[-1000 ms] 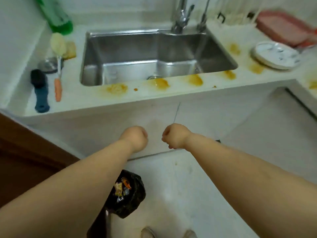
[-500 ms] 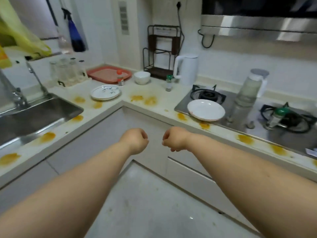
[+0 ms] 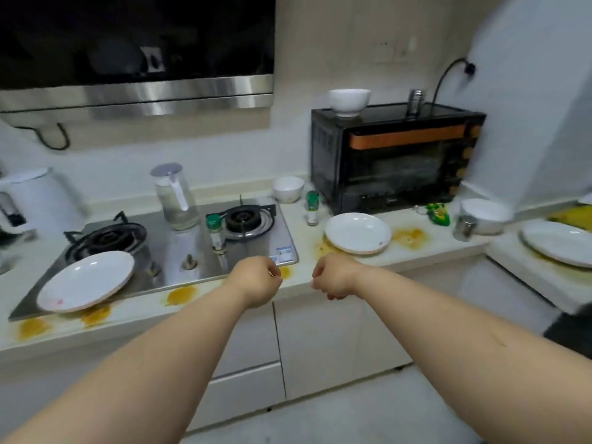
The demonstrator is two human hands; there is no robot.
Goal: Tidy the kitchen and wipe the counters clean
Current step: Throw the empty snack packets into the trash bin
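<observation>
My left hand [image 3: 258,280] and my right hand [image 3: 333,275] are held out side by side in front of the counter edge, both curled into fists with nothing in them. The white counter [image 3: 426,251] carries yellow-orange stains [image 3: 408,237] near the oven and along its front edge [image 3: 181,294]. A white plate [image 3: 85,285] overhangs the steel gas hob [image 3: 169,251]. Another white plate [image 3: 357,232] lies on the counter in front of the oven. A third plate [image 3: 559,241] lies at the far right.
A water jug [image 3: 174,197] and a green-capped bottle [image 3: 215,230] stand on the hob. A second bottle [image 3: 312,203] and a small bowl [image 3: 287,188] are by the black oven [image 3: 394,155], which bears a bowl [image 3: 348,100]. A steel pot [image 3: 479,219] stands at the right and a white kettle [image 3: 35,200] at the left.
The view has swung right from the sink, past the corner, to the hob and oven. Both fists keep the same pose in front of me.
</observation>
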